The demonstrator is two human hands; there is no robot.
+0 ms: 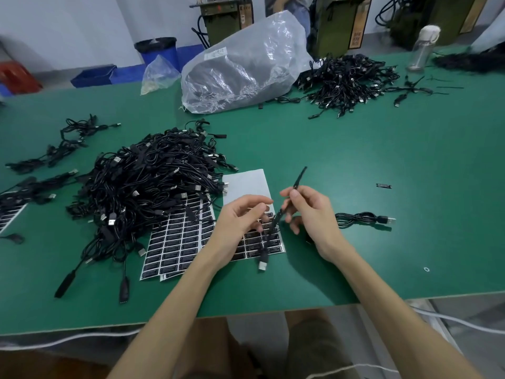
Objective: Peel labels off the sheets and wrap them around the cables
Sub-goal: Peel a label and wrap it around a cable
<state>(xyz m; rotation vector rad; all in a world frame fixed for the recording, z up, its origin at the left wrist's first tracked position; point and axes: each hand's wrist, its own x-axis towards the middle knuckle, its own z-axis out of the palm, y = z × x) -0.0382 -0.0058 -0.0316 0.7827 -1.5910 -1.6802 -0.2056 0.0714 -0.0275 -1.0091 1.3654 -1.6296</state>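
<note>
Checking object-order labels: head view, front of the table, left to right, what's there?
Big cable pile → left hand → right hand, pinching a cable → coiled cable → small white ring.

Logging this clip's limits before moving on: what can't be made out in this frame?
Head view only:
- Label sheets: print too small to read.
- Whether the left hand pinches a label: its own fingers hide it.
- Cable where the right hand grips it: covered by that grip.
- Plastic bag contents: glare, cloudy film.
- Sheet at left edge: cut off.
</note>
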